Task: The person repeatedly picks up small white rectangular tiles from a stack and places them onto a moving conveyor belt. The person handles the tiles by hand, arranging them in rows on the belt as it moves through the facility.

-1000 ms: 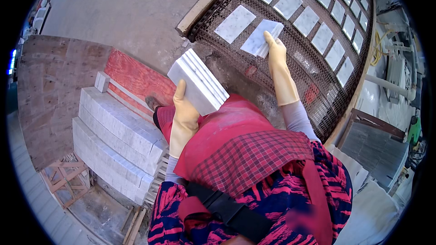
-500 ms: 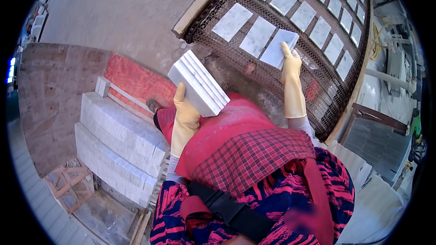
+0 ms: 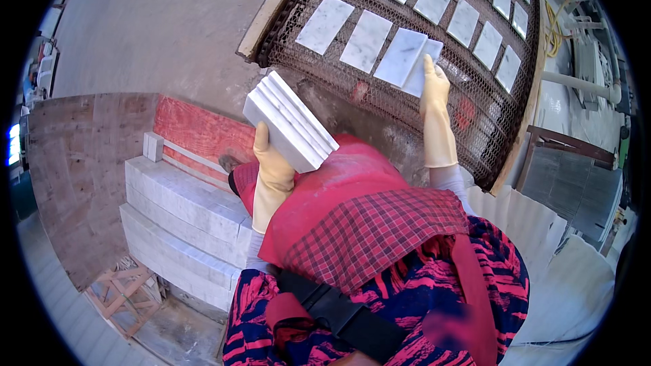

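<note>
My left hand point(image 3: 274, 173), in a cream rubber glove, grips a stack of several white marble tiles point(image 3: 288, 122) on edge, its thumb against the near face. My right hand point(image 3: 435, 88), gloved alike, is closed on the right side of a white marble tile point(image 3: 424, 66) over the near end of a brown mesh conveyor belt point(image 3: 468, 105). That tile overlaps a grey-veined tile point(image 3: 399, 54) just to its left. The fingers under the held tile are hidden. More tiles point(image 3: 366, 41) lie in spaced rows along the belt.
Rows of stacked white tiles point(image 3: 183, 196) stand at lower left, beside a red board point(image 3: 196, 129) and a brown wooden panel point(image 3: 88, 183). A pale frame edge point(image 3: 271, 10) borders the belt's left side. Dark grey slabs point(image 3: 566, 183) stand at the right.
Two tiles at my right hand were almost aligned; now they are spread apart, one further left. The belt has shifted left and up in view. My left hand still holds its stack.
</note>
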Tool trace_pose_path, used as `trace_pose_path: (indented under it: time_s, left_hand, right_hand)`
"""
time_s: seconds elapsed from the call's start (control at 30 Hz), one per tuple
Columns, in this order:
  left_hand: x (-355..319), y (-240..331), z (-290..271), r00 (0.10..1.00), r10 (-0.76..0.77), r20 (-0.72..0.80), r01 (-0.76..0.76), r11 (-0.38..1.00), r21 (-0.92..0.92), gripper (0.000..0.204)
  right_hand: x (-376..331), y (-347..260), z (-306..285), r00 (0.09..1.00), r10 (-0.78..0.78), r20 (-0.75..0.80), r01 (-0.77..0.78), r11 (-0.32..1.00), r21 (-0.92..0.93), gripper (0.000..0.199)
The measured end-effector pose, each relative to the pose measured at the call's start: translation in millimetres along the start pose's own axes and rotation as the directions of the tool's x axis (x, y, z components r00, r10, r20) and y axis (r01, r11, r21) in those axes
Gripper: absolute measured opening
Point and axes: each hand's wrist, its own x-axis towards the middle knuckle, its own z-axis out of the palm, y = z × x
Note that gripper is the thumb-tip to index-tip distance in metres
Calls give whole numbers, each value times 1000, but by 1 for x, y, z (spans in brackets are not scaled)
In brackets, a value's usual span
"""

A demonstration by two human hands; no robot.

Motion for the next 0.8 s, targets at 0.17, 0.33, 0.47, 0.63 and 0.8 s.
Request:
trace_pose_path:
  time_s: [0.17, 0.33, 0.47, 0.63, 0.8]
  left_hand:
    - [2, 1, 5, 999, -2, 35, 2, 1000, 5, 92]
    - [10, 0, 7, 998, -21, 66, 18, 999, 44, 91]
    - [8, 0, 6, 1000, -15, -5, 15, 995, 95, 92]
    - [5, 0, 1, 1000, -12, -22, 14, 996, 93, 92]
    - [-2, 3, -4, 998, 41, -39, -37, 994, 98, 91]
  right_hand:
    - [-2, 6, -40, 999, -7, -50, 3, 998, -69, 52]
    - [-3, 13, -62, 995, 61, -79, -72, 988, -139, 52]
    - [-33, -29, -81, 995, 29, -97, -72, 876, -477, 52]
    - [-52, -57, -69, 961, -274, 19, 226, 748, -624, 49]
    - [-64, -64, 36, 643, -607, 467, 764, 465, -447, 54]
